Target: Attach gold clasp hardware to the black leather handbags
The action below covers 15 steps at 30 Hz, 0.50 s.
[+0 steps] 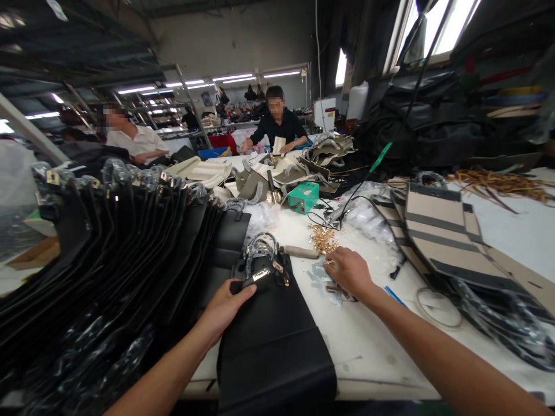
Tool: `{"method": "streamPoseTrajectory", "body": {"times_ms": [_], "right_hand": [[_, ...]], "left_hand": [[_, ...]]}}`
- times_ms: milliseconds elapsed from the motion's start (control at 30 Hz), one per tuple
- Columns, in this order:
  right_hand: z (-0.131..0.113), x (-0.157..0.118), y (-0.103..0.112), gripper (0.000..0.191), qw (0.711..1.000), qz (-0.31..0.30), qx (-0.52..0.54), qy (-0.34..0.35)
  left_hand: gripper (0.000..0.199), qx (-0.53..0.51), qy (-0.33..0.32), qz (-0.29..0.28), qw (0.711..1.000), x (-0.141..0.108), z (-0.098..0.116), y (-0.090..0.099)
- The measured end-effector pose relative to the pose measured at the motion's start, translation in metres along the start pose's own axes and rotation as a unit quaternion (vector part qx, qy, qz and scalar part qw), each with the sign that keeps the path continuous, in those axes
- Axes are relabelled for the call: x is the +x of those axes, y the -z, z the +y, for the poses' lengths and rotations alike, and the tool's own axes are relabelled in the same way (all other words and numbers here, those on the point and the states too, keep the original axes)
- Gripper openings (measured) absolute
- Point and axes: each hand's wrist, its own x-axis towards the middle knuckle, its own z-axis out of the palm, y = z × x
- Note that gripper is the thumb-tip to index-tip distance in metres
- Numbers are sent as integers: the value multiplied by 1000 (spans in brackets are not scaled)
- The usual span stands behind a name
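Observation:
In the head view a black bag panel lies flat before me, its handle wrapped in clear plastic. My left hand is closed on a black strap tab that bears a gold clasp plate, thumb on top. My right hand is to the right over the table, fingertips drawn together beside a pile of small gold fittings. Whatever those fingertips pinch is too small to make out. Flat silvery pieces lie under and beside that hand. A rod-like tool handle lies between the bag panel and the gold fittings.
A long row of black bag panels fills the left. A green box with a cable stands behind the fittings. Beige-and-grey panels are stacked right, near a ring of tape. Two people sit across the table.

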Motion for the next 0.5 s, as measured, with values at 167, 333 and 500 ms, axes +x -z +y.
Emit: {"method": "streamPoseTrajectory", "body": {"times_ms": [167, 333, 500], "right_hand": [[-27, -11, 10, 25, 983, 25, 174, 59], [-78, -22, 5, 35, 920, -49, 388, 15], [-102, -14, -30, 41, 855, -142, 498, -8]], "left_hand": [[59, 80, -82, 62, 991, 18, -22, -5], [64, 186, -253, 188, 931, -9, -16, 1], [42, 246, -378, 89, 888, -51, 9, -7]]}}
